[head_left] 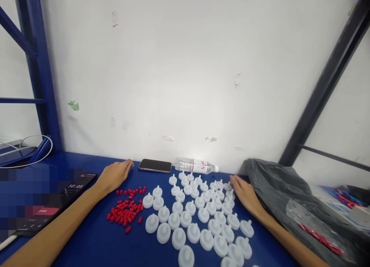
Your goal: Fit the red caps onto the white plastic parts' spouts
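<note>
My left hand (116, 176) rests on the blue table close to the wall, its fingers curled in and no object showing in them. Small red plastic sleeves (127, 211) lie in a loose pile just in front of it. Over on the right, my right hand (245, 190) lies low with its fingers stretched forward and nothing visible in its grasp. Its fingertips are beside the edge of a wide spread of white translucent funnel-shaped caps (193, 232), most with the stem up. Whether they touch a cap, I cannot tell.
A dark phone (155, 165) and a lying plastic bottle (196, 166) are along the wall. Another phone (58, 203) showing 50:05 is on the left. A black plastic bag (270, 182) and a clear bag with red pieces (318, 230) lie right. Blue posts (47, 74) frame the left.
</note>
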{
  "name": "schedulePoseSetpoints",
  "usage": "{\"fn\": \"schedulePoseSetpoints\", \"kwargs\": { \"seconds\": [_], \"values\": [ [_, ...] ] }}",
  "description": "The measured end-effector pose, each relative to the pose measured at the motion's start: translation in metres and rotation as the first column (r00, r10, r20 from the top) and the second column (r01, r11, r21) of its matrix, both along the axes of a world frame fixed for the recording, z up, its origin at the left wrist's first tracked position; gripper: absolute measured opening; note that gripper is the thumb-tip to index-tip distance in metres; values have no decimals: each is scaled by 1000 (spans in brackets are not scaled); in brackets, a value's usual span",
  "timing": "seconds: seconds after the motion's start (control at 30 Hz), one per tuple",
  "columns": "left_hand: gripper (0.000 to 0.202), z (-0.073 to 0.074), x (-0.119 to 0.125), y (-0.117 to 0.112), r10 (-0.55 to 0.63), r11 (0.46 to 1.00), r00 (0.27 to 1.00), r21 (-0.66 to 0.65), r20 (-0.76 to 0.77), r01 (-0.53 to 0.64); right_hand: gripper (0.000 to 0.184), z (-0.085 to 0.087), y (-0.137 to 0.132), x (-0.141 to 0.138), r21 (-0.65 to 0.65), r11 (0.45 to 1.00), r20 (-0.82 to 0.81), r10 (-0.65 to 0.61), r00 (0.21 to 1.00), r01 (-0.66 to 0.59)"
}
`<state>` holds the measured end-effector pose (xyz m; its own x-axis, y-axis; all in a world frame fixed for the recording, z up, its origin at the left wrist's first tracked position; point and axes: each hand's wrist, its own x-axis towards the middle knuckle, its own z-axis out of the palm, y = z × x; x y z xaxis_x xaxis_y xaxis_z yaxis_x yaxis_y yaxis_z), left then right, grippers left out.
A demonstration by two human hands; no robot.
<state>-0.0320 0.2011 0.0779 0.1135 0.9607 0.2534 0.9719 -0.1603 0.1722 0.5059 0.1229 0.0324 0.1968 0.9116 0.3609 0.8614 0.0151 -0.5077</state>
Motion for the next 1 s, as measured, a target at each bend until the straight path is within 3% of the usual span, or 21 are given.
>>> {"fn": "schedulePoseSetpoints", "kwargs": {
  "seconds": [0.3,1.0],
  "values": [
    [40,2,1,1,-11,997,995,-73,-102,4,33,1,3,-1,-127,992,106,18,994,-4],
    [39,8,3,-1,-16,995,997,-102,-74,9,32,7,-2,-7,-193,981,108,39,993,-17]
  ]
}}
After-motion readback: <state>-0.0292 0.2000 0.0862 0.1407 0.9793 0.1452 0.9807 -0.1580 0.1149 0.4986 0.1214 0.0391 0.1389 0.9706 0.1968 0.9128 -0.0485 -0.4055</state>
